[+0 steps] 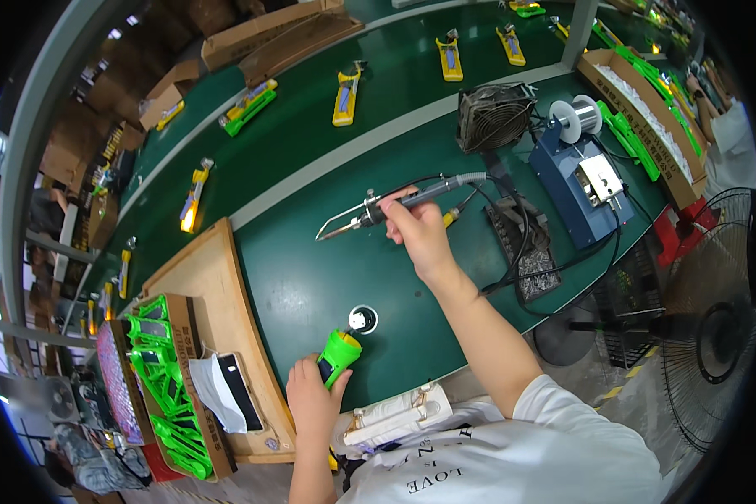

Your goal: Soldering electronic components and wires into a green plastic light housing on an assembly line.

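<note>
Here we are at the green table [302, 286], and both hands are busy! The right hand [420, 235] is up over the middle of it, its grip wrapped around the handle of a soldering iron [428, 194]. The bent metal end points left, well apart from the work below. Over to the left hand [312, 393], near the table's close edge: its grip is clasped around a bright green casing [338, 356], thumb on the right side, fingers on the left. The casing leans, its wider end facing far and slightly right, and right there, just beyond that end, sits a small white part [359, 321] inside a pale ring; whether part and casing touch, I can't tell.

Look right: a blue machine [581, 197] carries a spool [575, 119] of silvery wire, with a dark boxy fan [496, 119] to its left and a dark stand [525, 252] nearer in. Out on the left lies a wooden board [214, 260], bearing a white cloth [216, 395] that partly covers a dark flat object [242, 392], and beside it a cardboard box [218, 441] full of green parts [166, 374]. On the far side, beyond a grey rail [353, 151], yellow pieces [345, 98] lie spaced along a green strip [298, 139]!
</note>
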The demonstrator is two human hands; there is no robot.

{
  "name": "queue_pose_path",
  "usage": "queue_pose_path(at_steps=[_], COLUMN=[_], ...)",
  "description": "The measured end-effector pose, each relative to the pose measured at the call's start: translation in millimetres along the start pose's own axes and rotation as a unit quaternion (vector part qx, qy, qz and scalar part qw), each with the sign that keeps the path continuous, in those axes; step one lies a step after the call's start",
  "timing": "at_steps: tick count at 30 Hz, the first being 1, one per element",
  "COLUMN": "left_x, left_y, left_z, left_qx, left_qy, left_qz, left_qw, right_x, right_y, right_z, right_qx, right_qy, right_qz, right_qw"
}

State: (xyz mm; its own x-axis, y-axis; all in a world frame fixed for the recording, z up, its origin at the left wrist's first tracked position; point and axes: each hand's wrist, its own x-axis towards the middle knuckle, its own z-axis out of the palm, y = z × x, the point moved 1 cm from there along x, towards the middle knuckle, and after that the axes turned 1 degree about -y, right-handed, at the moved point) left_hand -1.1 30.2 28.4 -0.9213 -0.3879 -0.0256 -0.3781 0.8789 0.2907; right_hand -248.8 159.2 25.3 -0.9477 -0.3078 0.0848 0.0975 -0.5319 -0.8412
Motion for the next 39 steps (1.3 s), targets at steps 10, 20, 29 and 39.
queue_pose_path(at_steps=[10,20,29,39], left_x=[121,425,448,466], left_y=[-23,-57,8,112], left_z=[-66,-56,-13,47], left_qx=[-0.06,0.079,0.119,-0.003], left_qy=[-0.104,0.01,0.111,0.089], left_qz=[-0.018,-0.007,0.098,0.063], left_qw=[0.993,0.997,0.982,0.994], right_x=[-16,-17,-17,-16], right_y=[-28,-26,-26,-45], right_z=[-1,0,-3,-13], right_qx=[0.054,0.024,0.051,0.074], right_qy=[0.13,0.221,0.241,0.331], right_qz=[-0.107,-0.115,-0.091,-0.186], right_qw=[0.984,0.968,0.965,0.922])
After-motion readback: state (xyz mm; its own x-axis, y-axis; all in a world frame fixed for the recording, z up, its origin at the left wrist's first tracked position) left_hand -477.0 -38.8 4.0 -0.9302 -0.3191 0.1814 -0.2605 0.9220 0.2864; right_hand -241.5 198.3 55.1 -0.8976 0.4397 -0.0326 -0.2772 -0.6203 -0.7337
